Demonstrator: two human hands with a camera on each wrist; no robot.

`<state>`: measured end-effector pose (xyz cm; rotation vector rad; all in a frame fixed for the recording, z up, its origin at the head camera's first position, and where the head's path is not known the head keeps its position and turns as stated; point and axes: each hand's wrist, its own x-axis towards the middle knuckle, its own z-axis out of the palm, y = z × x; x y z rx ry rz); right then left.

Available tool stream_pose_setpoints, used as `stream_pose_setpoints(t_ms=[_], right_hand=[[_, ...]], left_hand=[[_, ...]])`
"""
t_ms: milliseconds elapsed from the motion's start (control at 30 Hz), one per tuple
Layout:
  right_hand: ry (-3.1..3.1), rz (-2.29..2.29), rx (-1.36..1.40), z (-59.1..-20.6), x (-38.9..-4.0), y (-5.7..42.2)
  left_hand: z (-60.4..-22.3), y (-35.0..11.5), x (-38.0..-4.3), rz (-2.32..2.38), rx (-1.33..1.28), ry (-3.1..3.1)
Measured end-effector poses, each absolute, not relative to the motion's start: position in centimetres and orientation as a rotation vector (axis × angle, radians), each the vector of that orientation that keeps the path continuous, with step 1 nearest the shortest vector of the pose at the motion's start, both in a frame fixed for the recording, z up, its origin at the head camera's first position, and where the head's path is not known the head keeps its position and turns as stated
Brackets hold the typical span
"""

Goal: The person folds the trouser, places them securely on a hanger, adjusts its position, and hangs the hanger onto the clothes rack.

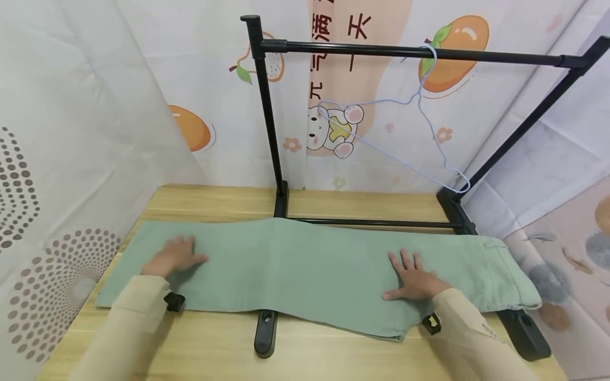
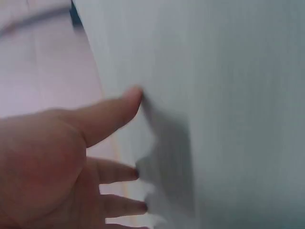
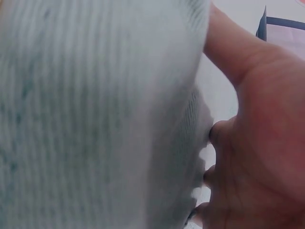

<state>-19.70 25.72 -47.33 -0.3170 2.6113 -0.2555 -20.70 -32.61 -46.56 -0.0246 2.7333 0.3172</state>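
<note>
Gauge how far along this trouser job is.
Looks done: the green trousers lie folded lengthwise across the wooden table. In hand: the left hand is spread over the leg end and the right hand nearer the waistband, probably flattening the cloth. Likely left: getting them onto the wire hanger, which hangs empty from the black top rail.

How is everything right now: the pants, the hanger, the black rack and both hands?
Green pants: spread out mostly flat, waist end at the right
Hanger: hooked on the rack, tilted, no clothes on it
Black rack: standing up
Left hand: on the pants, thumb held out
Right hand: on the pants, fingers spread
</note>
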Motion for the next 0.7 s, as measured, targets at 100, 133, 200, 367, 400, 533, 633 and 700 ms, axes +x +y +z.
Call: stream_pose_setpoints(t_ms=[100, 133, 200, 367, 400, 533, 633, 700], right_hand=[[2.601, -0.248, -0.310, -47.2, -19.7, 25.7], [2.598, -0.248, -0.309, -47.0, -19.9, 25.7], [2.592, -0.252, -0.309, -46.8, -20.0, 25.6], [2.573, -0.244, -0.298, -46.8, -19.9, 25.7], [2.573, -0.240, -0.299, -46.8, -19.9, 25.6], [2.588, -0.248, -0.306, -47.0, -19.8, 25.6], [2.590, -0.258, -0.308, -47.1, -19.6, 25.7], [2.587, -0.264, -0.305, -47.1, -19.4, 25.6]], left_hand=[[-46.2, -28.3, -19.0, 0.342, 0.193, 2.814], [-46.2, -27.2, -18.5, 0.357, 0.269, 2.843], [-46.1, -25.2, -17.4, 0.383, 0.409, 2.878], [-46.4, -23.2, -15.9, 0.410, 0.458, 2.789], [-46.7, -23.4, -15.9, 0.391, 0.415, 2.772], [-47.3, -26.4, -16.9, 0.349, 0.205, 2.736], [-47.5, -29.7, -17.9, 0.386, 0.049, 2.702], [-47.5, -32.0, -18.5, 0.421, -0.024, 2.683]])
